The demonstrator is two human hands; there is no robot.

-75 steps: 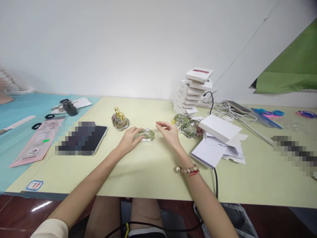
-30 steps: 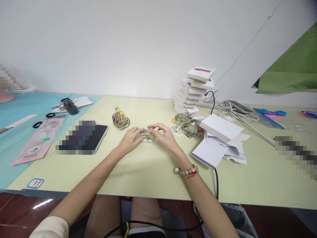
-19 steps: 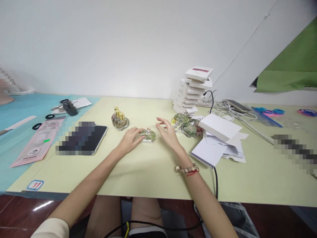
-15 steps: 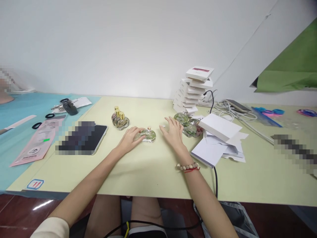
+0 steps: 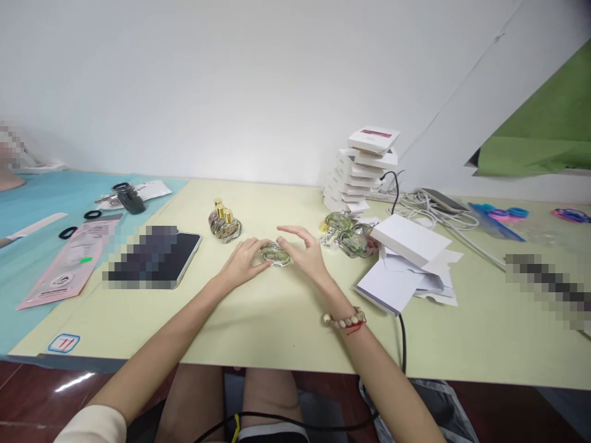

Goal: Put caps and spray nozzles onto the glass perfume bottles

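So the left hand (image 5: 242,261) had fingers and thumb curled round the left side of a glass bottle (image 5: 276,256), holding it on the table (image 5: 258,326). The right hand (image 5: 307,253) hovered at its right side, index finger and thumb spread well apart, thumb by the bottle's top. It blocked the neck, so can't tell if the thumb touched or a cap was on. I'd call that one midway. Just beyond the left hand, a few gold-capped bottles (image 5: 231,231) stood bunched together, seemingly done. Right of the right hand, a heap of bottles (image 5: 353,240) looked unsorted, count unclear, beside white boxes (image 5: 410,238).
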